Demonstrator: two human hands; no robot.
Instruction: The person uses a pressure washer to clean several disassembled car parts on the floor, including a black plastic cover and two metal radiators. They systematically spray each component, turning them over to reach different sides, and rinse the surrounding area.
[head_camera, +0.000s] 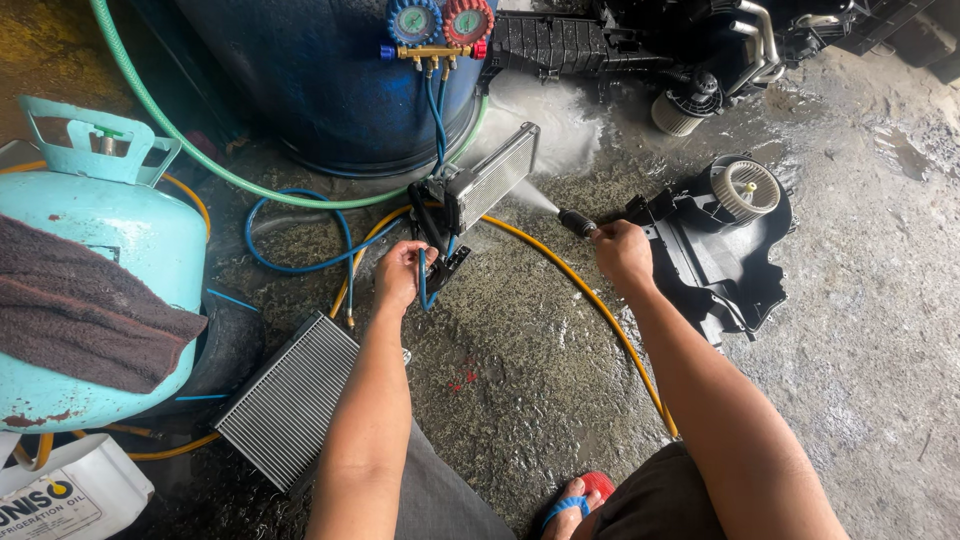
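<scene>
Evaporator core (490, 178) tilted on wet concrete floor (520, 360), left hand (400, 275) pinching its black pipe end (430, 225), right hand (622, 255) fisted around spray nozzle (577, 223) jetting water at fins.

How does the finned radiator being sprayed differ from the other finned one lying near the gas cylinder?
The sprayed radiator stands on edge, steadied by the left hand; the flat radiator lies untouched on the ground. The sprayed radiator has black fittings at one end; the flat radiator shows none. The flat radiator looks larger. Both are silver and finned.
</scene>
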